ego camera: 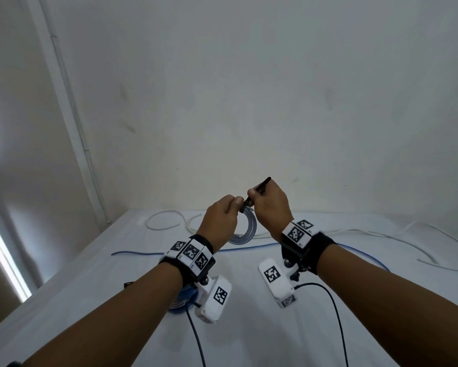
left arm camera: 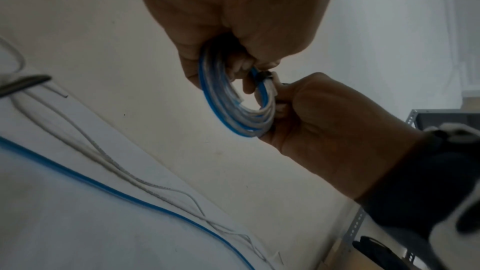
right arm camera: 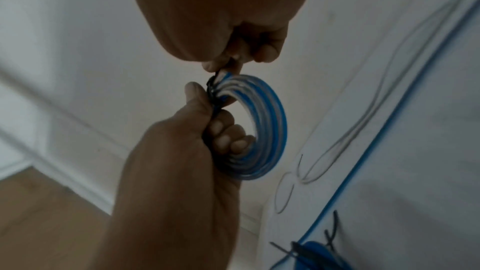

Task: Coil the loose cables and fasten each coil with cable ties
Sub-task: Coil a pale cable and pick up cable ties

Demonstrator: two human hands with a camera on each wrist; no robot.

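Note:
A small coil of blue and white cable (ego camera: 245, 229) hangs in the air above the white table (ego camera: 249, 327). My left hand (ego camera: 234, 205) grips the coil's top, its fingers curled through the ring (right arm camera: 228, 130). A black cable tie (ego camera: 262, 188) wraps the coil at that spot (right arm camera: 211, 87), and its tail sticks up past my right hand (ego camera: 254, 194). The right hand pinches the tie close against the coil (left arm camera: 265, 75). The same coil (left arm camera: 228, 98) shows between both hands in the left wrist view.
A loose blue cable (ego camera: 143, 252) runs across the table, with loose white cables (ego camera: 164, 221) behind it and more at the right (ego camera: 381, 234). Another blue coil (ego camera: 181, 298) lies under my left wrist, with black ties (right arm camera: 335, 231) beside it. The wall stands close behind.

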